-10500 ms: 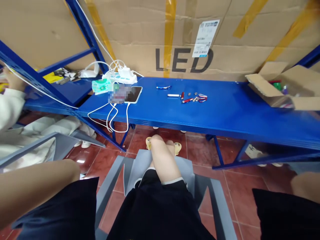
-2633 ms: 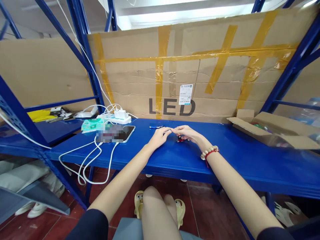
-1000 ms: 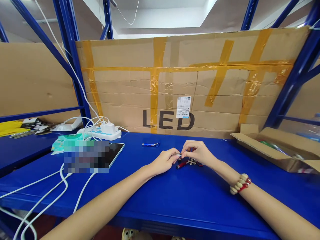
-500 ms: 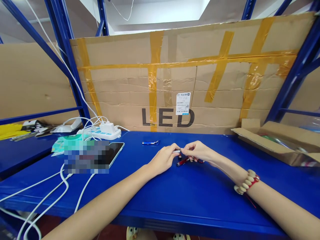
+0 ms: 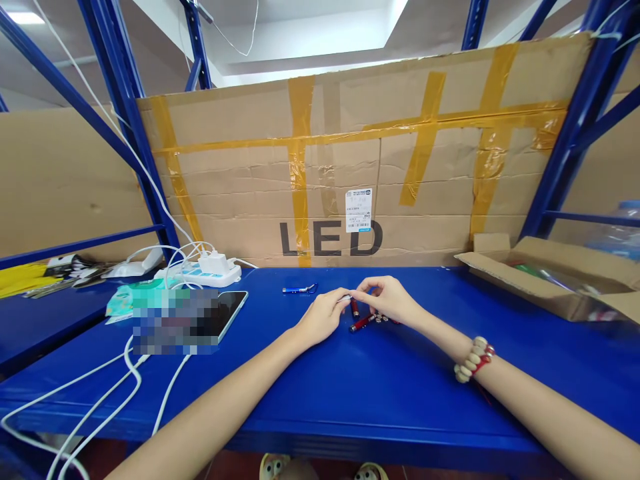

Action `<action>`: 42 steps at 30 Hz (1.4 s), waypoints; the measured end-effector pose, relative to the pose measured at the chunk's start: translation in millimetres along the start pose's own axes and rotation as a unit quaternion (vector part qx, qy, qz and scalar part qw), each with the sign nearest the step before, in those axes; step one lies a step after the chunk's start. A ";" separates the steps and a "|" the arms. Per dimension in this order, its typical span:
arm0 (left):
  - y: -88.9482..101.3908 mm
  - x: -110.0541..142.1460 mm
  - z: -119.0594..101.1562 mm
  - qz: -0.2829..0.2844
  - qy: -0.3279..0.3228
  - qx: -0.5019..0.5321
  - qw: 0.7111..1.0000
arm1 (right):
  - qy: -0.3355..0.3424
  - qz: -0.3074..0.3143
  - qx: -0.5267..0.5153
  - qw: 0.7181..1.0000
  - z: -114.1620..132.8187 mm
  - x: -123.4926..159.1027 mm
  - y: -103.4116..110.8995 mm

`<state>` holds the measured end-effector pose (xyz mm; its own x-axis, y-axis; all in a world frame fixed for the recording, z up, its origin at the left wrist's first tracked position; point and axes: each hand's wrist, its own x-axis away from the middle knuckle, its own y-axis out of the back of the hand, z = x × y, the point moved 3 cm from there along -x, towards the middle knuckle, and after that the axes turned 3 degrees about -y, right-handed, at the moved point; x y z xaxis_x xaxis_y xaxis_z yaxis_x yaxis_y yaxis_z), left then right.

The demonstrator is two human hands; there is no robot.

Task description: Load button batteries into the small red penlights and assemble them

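Apparently the left hand (image 5: 323, 317) has its grip clamped on a slim silvery tube (image 5: 345, 298) over the blue table (image 5: 320, 387), mostly hidden by fingers; the right hand (image 5: 389, 299) reaches its end, though I cannot tell whether that grip holds anything. Just below lies a red tube (image 5: 362, 323); farther left, a blue penlight (image 5: 297, 290).

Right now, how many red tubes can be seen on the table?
2: one short tube by the right hand; one longer tube just nearer the camera. That hand may hide more.
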<state>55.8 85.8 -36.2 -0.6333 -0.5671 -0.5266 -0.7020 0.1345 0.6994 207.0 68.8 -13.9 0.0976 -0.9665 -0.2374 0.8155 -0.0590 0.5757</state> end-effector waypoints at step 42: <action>15.8 -0.7 10.5 0.023 0.060 -0.117 0.991 | 0.056 -0.158 0.272 0.948 -12.3 -2.6 18.1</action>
<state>41.7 96.9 -29.8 -0.6102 -0.6592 -0.4394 -0.5686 -0.0217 0.8223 228.6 73.3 -12.4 -0.0172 -0.8485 -0.5289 0.4028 -0.4901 0.7730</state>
